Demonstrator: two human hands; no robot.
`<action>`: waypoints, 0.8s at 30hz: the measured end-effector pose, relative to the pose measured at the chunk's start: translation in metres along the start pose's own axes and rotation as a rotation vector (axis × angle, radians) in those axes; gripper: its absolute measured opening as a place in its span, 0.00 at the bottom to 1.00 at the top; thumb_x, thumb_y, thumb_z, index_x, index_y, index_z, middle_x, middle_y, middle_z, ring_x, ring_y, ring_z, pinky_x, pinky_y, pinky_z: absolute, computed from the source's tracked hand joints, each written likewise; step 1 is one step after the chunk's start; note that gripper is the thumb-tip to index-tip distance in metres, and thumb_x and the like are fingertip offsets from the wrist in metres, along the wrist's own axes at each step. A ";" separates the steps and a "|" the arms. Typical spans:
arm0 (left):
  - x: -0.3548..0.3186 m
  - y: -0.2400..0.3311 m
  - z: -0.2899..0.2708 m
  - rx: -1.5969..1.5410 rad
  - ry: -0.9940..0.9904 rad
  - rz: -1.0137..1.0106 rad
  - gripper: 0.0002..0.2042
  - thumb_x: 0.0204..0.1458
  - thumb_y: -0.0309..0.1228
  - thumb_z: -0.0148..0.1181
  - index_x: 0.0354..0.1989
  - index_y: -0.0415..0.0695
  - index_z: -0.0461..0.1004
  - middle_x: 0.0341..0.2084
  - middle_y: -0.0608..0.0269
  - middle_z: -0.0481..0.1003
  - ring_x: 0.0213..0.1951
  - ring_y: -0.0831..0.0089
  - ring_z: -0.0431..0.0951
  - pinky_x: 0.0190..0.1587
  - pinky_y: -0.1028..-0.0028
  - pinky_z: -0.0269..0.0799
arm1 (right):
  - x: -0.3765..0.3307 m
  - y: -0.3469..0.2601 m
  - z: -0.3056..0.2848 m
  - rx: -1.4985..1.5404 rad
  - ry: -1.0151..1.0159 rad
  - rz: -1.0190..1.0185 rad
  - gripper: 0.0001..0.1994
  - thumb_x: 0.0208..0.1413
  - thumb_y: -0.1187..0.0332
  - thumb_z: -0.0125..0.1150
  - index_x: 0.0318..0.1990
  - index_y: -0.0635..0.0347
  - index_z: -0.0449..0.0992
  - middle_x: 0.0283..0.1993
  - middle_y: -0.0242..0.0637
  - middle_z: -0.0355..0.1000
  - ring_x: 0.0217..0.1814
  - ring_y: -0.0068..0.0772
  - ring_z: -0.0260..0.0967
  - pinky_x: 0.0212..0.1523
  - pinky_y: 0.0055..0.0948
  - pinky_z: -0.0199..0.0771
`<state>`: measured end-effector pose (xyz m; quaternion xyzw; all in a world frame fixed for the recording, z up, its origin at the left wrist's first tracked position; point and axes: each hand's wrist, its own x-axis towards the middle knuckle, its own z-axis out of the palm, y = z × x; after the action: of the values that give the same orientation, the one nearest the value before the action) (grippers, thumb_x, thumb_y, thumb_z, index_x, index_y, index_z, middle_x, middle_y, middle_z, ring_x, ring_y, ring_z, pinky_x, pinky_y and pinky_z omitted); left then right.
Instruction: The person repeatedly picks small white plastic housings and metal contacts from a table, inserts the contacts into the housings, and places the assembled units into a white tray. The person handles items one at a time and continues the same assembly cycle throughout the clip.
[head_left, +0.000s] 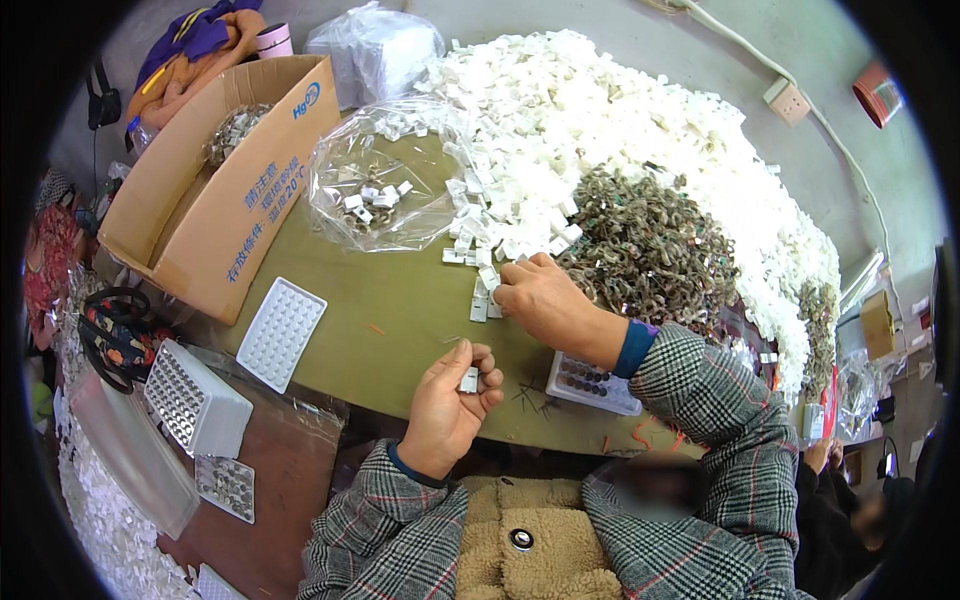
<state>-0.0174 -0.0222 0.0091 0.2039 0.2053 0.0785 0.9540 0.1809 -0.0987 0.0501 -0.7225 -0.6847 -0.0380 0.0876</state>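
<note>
My left hand (436, 415) is closed around a small white plastic piece (468, 380), held palm up above the near side of the green table (390, 345). Ahead and to the right, my right hand (562, 308) reaches to the edge of a group of loose white plastic pieces (485, 278). Its thumb and fingers pinch together at one of them; the fingers partly cover that piece. Just beyond this hand lies a heap of tangled grey-brown small parts (655, 255). Below my right wrist sits a white tray with dark round parts (590, 385).
A large heap of white pieces (610, 110) fills the back. A clear plastic bag (390, 215) and a cardboard box (240, 215) stand left. Nearer are a white compartment tray (282, 335), stacked filled trays (225, 415) and a small tray (225, 487). Another person's hands (820, 456) show far right.
</note>
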 end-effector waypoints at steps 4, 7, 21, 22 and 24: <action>0.003 0.004 0.005 -0.007 0.060 0.019 0.14 0.68 0.37 0.51 0.48 0.39 0.74 0.37 0.65 0.74 0.36 0.78 0.75 0.36 0.76 0.77 | -0.010 -0.003 -0.010 0.278 -0.014 0.066 0.05 0.48 0.74 0.66 0.33 0.57 0.79 0.34 0.35 0.70 0.40 0.39 0.69 0.46 0.36 0.65; 0.008 0.003 0.004 0.018 0.002 0.026 0.13 0.66 0.34 0.54 0.51 0.38 0.74 0.35 0.65 0.75 0.34 0.80 0.75 0.36 0.77 0.76 | -0.025 -0.024 -0.026 0.401 -0.015 -0.021 0.09 0.46 0.76 0.68 0.36 0.59 0.79 0.35 0.35 0.73 0.40 0.40 0.70 0.45 0.36 0.67; 0.017 0.001 -0.009 0.086 -0.069 0.050 0.14 0.65 0.33 0.56 0.52 0.35 0.72 0.36 0.62 0.76 0.30 0.78 0.74 0.32 0.75 0.74 | 0.009 0.042 -0.003 0.027 -0.014 0.233 0.06 0.47 0.74 0.69 0.33 0.63 0.81 0.33 0.42 0.74 0.40 0.49 0.72 0.41 0.43 0.73; 0.017 0.001 -0.009 0.091 -0.066 0.053 0.14 0.65 0.33 0.55 0.52 0.35 0.72 0.36 0.62 0.76 0.30 0.78 0.74 0.32 0.75 0.74 | 0.009 0.041 -0.001 0.019 -0.020 0.252 0.06 0.47 0.74 0.69 0.33 0.64 0.81 0.34 0.43 0.73 0.40 0.50 0.72 0.41 0.44 0.73; 0.017 0.000 -0.009 0.098 -0.068 0.054 0.13 0.65 0.33 0.55 0.52 0.35 0.72 0.36 0.62 0.76 0.30 0.78 0.74 0.32 0.75 0.73 | 0.009 0.042 -0.003 0.128 -0.018 0.252 0.05 0.48 0.73 0.69 0.33 0.64 0.80 0.33 0.43 0.73 0.39 0.47 0.73 0.41 0.41 0.73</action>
<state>-0.0056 -0.0150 -0.0046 0.2584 0.1710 0.0871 0.9468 0.2239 -0.0924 0.0517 -0.7961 -0.5902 0.0234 0.1315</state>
